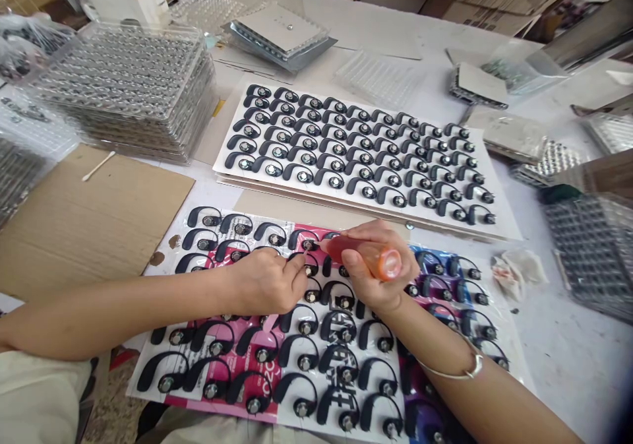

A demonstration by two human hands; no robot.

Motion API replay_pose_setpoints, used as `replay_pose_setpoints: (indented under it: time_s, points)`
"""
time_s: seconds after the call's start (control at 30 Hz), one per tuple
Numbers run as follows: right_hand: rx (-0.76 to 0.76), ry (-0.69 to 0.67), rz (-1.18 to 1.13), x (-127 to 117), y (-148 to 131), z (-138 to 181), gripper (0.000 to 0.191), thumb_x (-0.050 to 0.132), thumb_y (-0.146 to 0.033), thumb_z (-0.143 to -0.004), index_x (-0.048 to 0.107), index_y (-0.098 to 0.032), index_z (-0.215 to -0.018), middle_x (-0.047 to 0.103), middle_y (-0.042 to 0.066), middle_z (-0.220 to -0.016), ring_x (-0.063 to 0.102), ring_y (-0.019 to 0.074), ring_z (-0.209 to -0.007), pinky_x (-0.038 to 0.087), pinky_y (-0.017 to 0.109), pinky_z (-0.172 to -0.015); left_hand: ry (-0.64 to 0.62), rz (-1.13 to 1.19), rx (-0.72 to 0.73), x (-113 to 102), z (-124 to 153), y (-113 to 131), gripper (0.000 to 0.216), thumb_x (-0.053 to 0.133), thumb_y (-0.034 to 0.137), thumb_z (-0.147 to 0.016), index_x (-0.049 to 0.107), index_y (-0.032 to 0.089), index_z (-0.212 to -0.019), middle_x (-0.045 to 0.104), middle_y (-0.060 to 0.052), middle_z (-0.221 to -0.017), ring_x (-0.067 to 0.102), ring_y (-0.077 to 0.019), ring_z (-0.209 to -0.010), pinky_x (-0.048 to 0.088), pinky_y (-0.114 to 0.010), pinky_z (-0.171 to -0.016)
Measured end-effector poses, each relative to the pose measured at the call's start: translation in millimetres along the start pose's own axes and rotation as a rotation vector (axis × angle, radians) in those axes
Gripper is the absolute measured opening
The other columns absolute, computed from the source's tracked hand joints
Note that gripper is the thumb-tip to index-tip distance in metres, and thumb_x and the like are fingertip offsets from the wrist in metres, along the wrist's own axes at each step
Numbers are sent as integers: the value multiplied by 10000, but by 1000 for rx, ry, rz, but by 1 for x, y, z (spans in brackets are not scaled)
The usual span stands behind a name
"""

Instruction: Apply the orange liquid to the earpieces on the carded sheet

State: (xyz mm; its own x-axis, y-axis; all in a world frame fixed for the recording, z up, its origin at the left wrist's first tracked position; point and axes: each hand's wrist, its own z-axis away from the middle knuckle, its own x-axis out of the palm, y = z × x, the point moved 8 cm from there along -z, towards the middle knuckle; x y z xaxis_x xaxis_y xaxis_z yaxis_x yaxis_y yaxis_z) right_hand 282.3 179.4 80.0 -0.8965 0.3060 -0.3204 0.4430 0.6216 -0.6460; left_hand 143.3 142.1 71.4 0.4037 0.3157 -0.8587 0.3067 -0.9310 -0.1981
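My right hand (378,266) grips an orange-handled tool (368,259) whose thin tip points left at a black ear-hook part (305,241) on the near board. My left hand (270,280) is pinched beside that tip, its fingertips touching the same part; whether it holds anything is hidden. The near board (277,414), a glossy pink, white and blue sheet, carries several rows of black ear-hook parts with round metal discs. A silver bangle (465,368) circles my right wrist.
A second white board (504,229) full of the same black parts lies just beyond. Stacked clear blister trays (128,81) stand at the back left, more trays (588,253) at the right. Brown cardboard (84,220) with a cotton swab (97,165) lies left; a crumpled tissue (517,269) lies right.
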Motion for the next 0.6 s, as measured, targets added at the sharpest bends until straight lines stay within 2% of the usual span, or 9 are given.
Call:
replay_pose_setpoints:
  time_s: [0.3,0.43,0.6]
  points:
    - [-14,-22,0,1,2,3,241,699,-236,-720,628,-226,-950,631,28,-749,600,175,-646,506,321,-542,-20,-13,13,2,2,1,135,491,112,-875,620,74,-856,716,-181,-904,637,-168,-553,500,-271,-426]
    - [5,-38,-23,3,3,4,269,710,-218,-712,617,-224,-964,636,21,-769,603,169,-657,518,319,-552,-2,-33,8,2,2,1,157,469,117,-883,617,87,-839,721,-171,-897,619,-149,-513,485,-259,-419]
    - [-27,-35,15,4,-2,2,234,697,-258,-741,614,-209,-954,646,26,-756,599,167,-654,511,324,-551,-8,-8,11,2,2,1,148,477,101,-863,623,77,-849,718,-180,-929,617,-146,-501,475,-258,-402]
